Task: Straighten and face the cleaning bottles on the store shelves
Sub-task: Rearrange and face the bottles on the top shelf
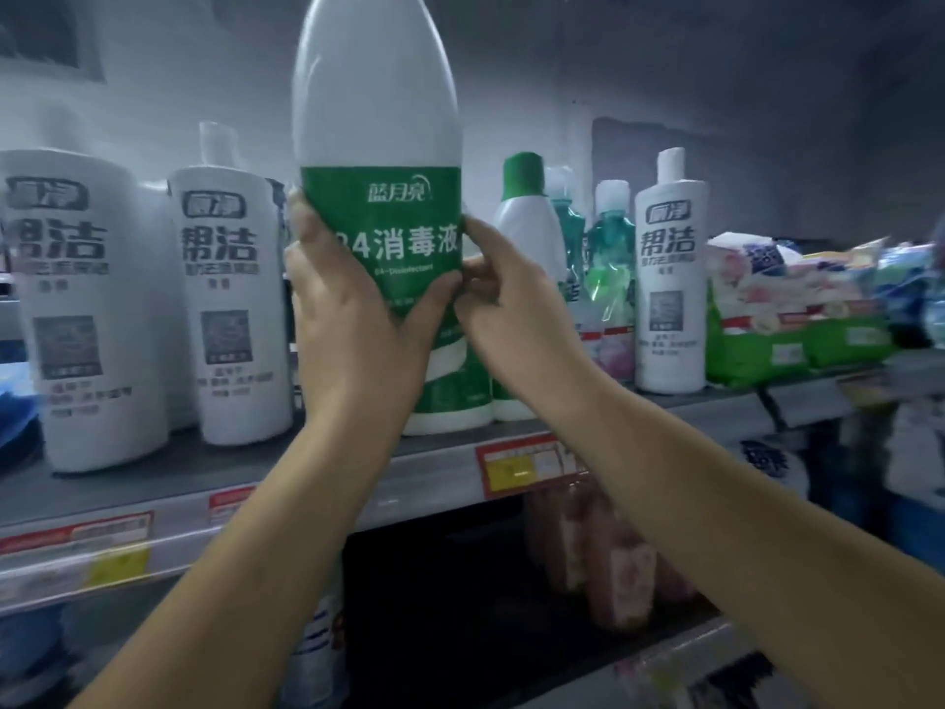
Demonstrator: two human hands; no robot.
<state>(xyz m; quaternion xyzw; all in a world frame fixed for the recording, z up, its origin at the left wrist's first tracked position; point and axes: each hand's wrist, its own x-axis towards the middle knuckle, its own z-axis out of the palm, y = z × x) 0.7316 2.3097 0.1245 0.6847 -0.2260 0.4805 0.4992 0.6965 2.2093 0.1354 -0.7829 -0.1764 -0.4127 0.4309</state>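
A tall white disinfectant bottle (378, 145) with a green label stands at the front of the grey shelf (307, 468), its label facing me. My left hand (347, 299) grips its left side, thumb across the label. My right hand (506, 299) holds its right side with curled fingers. A second green-capped white bottle (526, 217) stands just behind on the right. Two white cleaner bottles (82, 309) (230, 299) stand to the left, labels forward. Another white cleaner bottle (670, 278) stands to the right.
Teal-liquid bottles (608, 248) sit between the green-capped bottle and the right white one. Green and pink packs (787, 309) fill the shelf's right end. Price tags (526, 463) line the shelf edge. Pink packages (613, 565) lie on the lower shelf.
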